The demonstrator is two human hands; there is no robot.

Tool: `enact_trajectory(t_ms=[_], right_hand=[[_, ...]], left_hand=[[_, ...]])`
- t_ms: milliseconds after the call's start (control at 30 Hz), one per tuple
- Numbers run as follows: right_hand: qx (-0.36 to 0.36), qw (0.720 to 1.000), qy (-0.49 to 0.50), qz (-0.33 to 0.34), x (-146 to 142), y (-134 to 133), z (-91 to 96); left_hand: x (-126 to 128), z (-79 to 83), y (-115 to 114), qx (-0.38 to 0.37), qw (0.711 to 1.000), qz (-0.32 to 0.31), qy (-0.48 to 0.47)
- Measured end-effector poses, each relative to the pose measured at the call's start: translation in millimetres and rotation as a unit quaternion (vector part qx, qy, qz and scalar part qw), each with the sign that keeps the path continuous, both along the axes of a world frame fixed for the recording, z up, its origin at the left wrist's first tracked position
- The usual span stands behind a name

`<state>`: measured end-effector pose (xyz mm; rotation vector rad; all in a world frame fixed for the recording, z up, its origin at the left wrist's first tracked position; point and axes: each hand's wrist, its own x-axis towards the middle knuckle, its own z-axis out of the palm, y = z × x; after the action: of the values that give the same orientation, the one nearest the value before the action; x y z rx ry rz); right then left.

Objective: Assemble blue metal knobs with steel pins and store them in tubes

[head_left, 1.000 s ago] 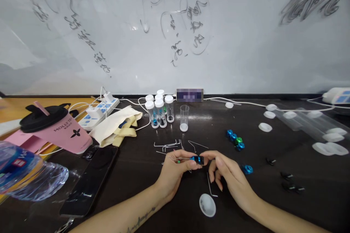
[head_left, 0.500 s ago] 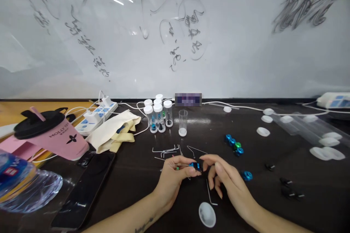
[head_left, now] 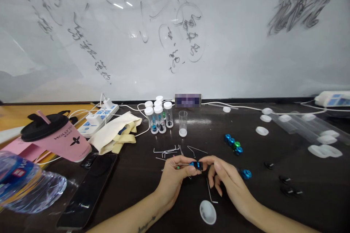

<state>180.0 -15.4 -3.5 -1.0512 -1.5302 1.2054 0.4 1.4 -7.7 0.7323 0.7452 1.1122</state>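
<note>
My left hand (head_left: pixel 175 174) is closed around a small metallic blue-and-black part (head_left: pixel 196 165), pinched between thumb and index finger. Thin metal rods stick out from the part's left side across my palm. My right hand (head_left: pixel 221 174) reaches in from the other side, its index fingertip at the black end of the part. The right thumb stands apart from the index finger, and the other fingers are loosely curled. Just below the hands lie an L-shaped hex key (head_left: pixel 210 193) and a white cap (head_left: pixel 207 212). More bent hex keys (head_left: pixel 166 150) lie beyond my left hand.
Capped clear tubes (head_left: pixel 158 116) stand at the back beside an uncapped tube (head_left: pixel 183 123). Rightward lie blue and green metal parts (head_left: pixel 233 144), black pieces (head_left: pixel 290 190) and white caps (head_left: pixel 325 151). Leftward are a phone (head_left: pixel 87 193), bottle (head_left: pixel 30 182), pink cup (head_left: pixel 65 138) and cloth pouch (head_left: pixel 113 133).
My right index fingertip has moved left and slightly closer, from just off the part to its black end. My left hand keeps its hold. The view has shifted slightly.
</note>
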Motion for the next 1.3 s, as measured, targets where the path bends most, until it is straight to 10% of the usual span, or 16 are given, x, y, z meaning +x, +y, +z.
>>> enact_trajectory(t_ms=[1300], right_hand=[[0.001,1.000,-0.003,0.009,1.5,0.6,-0.6]], left_hand=[[-0.6,3.0,0.6,-0.006,1.000,-0.007,-0.008]])
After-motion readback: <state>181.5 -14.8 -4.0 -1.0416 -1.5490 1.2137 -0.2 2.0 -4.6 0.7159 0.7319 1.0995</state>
